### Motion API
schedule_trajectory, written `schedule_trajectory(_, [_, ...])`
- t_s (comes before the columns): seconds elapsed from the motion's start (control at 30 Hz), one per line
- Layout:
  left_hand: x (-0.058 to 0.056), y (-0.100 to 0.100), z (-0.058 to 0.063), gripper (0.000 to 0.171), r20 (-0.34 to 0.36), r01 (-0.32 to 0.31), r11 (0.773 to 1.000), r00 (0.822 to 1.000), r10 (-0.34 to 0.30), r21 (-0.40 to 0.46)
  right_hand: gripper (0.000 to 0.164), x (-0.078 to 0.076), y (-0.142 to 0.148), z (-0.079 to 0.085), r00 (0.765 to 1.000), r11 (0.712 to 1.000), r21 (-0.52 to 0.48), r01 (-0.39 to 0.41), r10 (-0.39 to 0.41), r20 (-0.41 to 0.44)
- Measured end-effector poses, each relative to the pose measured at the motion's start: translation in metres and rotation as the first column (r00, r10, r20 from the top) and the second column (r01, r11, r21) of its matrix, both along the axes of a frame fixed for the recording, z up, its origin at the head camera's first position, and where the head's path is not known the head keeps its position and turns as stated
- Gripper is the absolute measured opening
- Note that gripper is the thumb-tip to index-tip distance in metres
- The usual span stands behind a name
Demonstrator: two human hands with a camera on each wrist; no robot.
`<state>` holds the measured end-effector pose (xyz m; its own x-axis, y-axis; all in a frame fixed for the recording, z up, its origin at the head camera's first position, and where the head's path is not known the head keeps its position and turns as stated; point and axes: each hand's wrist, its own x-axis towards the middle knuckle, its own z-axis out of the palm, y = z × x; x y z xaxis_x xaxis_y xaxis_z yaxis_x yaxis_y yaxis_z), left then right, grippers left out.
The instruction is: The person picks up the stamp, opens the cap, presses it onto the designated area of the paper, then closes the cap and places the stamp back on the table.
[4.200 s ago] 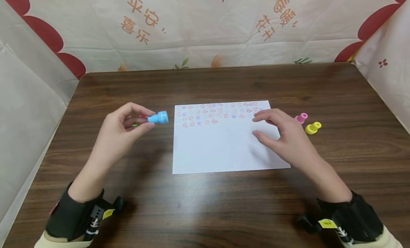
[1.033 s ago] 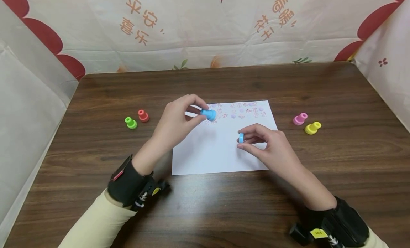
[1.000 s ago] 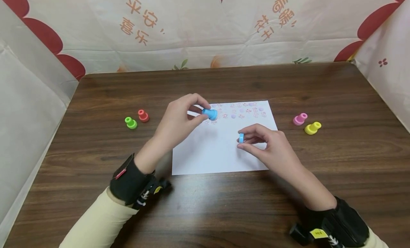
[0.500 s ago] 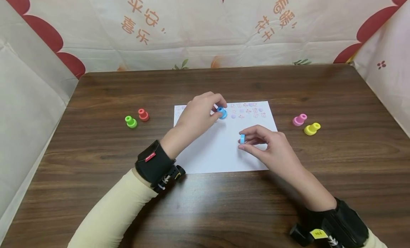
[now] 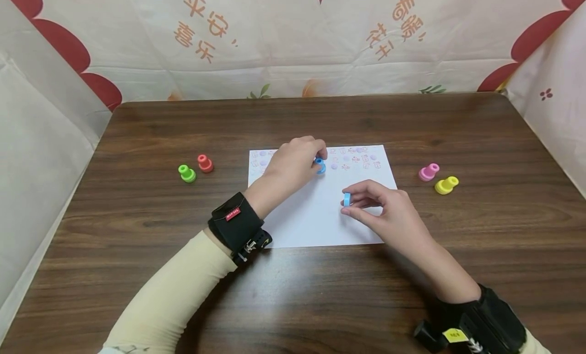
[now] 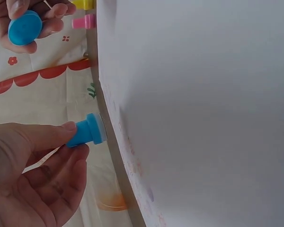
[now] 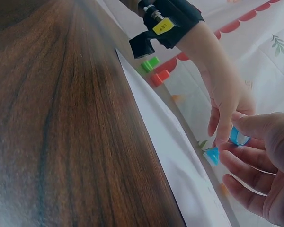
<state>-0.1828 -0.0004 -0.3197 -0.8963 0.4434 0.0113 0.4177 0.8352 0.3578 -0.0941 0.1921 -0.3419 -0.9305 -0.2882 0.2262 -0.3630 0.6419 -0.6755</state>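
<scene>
My left hand (image 5: 293, 163) pinches a small blue stamp (image 6: 87, 130) by its handle, between thumb and fingertips. Its pale face points down at the upper part of a white sheet of paper (image 5: 311, 216); whether they touch I cannot tell. Rows of small red and purple prints run along the sheet's far side, partly hidden by this hand. Above the right half of the paper, my right hand (image 5: 393, 209) holds the stamp's round blue cap (image 5: 347, 199) between thumb and fingers, the other fingers loosely bent.
A green stamp (image 5: 186, 174) and a red stamp (image 5: 205, 164) stand left of the paper on the brown wooden table (image 5: 293, 303). To its right are a pink stamp (image 5: 429, 172) and a yellow stamp (image 5: 446, 184). A printed white curtain (image 5: 293, 43) hangs behind.
Since the oldest frame, the blue stamp's cap has come off into my right hand. Over the last second my left hand has carried the stamp rightward and lower over the paper; my right hand hardly moves.
</scene>
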Motion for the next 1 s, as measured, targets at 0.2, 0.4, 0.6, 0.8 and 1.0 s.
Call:
schedule_trajectory(0.2, [-0.003,0.002,-0.004,0.021,-0.003,0.011,0.999,1.000,-0.011,-0.035,0.030,0.000,0.001,-0.002,1.000,1.000,-0.005,0.005,-0.005,0.003])
schedule_trajectory(0.4, [-0.003,0.002,-0.008,0.020,0.003,0.017,0.998,1.000,-0.016,-0.060,0.030,0.000,0.001,-0.002,1.000,1.000,-0.008,0.003,-0.003,0.000])
schedule_trajectory(0.6, [-0.002,0.002,-0.011,0.019,-0.001,0.029,0.998,1.000,-0.029,-0.053,0.029,0.000,0.001,-0.002,1.000,1.000,-0.016,0.002,-0.002,0.000])
schedule_trajectory(0.8, [-0.002,0.002,-0.013,0.019,0.000,0.027,0.998,1.000,-0.027,-0.054,0.029,0.000,0.001,-0.001,1.000,1.000,-0.014,0.006,-0.006,0.004])
schedule_trajectory(1.0, [-0.003,0.004,-0.012,0.019,-0.003,0.024,0.997,1.000,-0.025,-0.071,0.029,0.001,0.002,-0.002,1.000,1.000,-0.013,0.000,-0.001,-0.010])
